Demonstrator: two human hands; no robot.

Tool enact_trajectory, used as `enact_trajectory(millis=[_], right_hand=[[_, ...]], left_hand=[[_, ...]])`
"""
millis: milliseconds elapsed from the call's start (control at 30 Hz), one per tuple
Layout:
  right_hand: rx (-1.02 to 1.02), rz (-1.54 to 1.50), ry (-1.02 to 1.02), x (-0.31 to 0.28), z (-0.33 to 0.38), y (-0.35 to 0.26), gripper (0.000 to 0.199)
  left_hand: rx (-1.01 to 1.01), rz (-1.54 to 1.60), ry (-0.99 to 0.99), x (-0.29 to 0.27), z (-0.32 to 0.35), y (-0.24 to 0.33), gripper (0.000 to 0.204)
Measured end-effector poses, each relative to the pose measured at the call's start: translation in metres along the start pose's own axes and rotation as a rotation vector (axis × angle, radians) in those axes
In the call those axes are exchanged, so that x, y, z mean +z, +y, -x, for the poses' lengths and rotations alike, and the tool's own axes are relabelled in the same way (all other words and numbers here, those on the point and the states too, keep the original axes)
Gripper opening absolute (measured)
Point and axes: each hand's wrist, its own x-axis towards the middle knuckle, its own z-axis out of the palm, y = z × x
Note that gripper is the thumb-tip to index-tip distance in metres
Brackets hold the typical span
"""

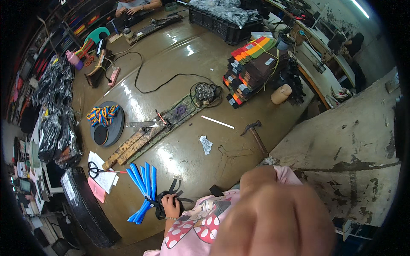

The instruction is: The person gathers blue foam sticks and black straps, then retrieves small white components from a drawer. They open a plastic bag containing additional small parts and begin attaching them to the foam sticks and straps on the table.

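My left hand (171, 207) is at the table's near edge, its fingers curled over a black strap bundle (160, 205) with loose strap ends. Touching that bundle on the left is a bunch of blue tube-like strips (145, 187), gathered at the middle and fanned out at the top. Very close to the camera, my right hand (273, 213) looms large and blurred at the lower right. Its knuckles show, but its fingertips are hidden, and it blocks the view of whatever lies behind it.
A hammer (255, 138), a white stick (218, 122) and paper labels (205, 145) lie on the brown table. Scissors (96, 170) rest near papers at left. Farther off are a long metal-edged board (171, 119), stacked dark pieces (252, 72) and a black crate (222, 25). Someone's hands (130, 10) show at the far end.
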Motion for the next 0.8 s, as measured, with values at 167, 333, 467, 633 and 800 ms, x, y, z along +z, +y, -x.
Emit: enact_trajectory(millis=[167,333,467,633,800], right_hand=[[-0.003,-0.104,-0.014,-0.019,-0.022,0.000,0.009],[-0.016,-0.245,-0.019,-0.021,-0.015,0.003,0.013],[-0.107,-0.527,-0.053,0.012,-0.027,0.019,0.016],[-0.280,-0.861,-0.053,0.044,-0.045,0.041,0.018],[-0.225,-0.709,-0.013,0.032,-0.052,0.050,0.019]], left_hand=[[-0.074,-0.058,0.091,-0.009,-0.006,-0.002,0.021],[-0.154,-0.086,0.143,-0.001,-0.004,0.006,0.019],[-0.144,-0.090,0.177,0.001,-0.004,0.004,0.019],[-0.141,-0.091,0.079,-0.005,-0.003,-0.001,0.020],[-0.115,-0.039,0.040,-0.008,-0.002,-0.007,0.019]])
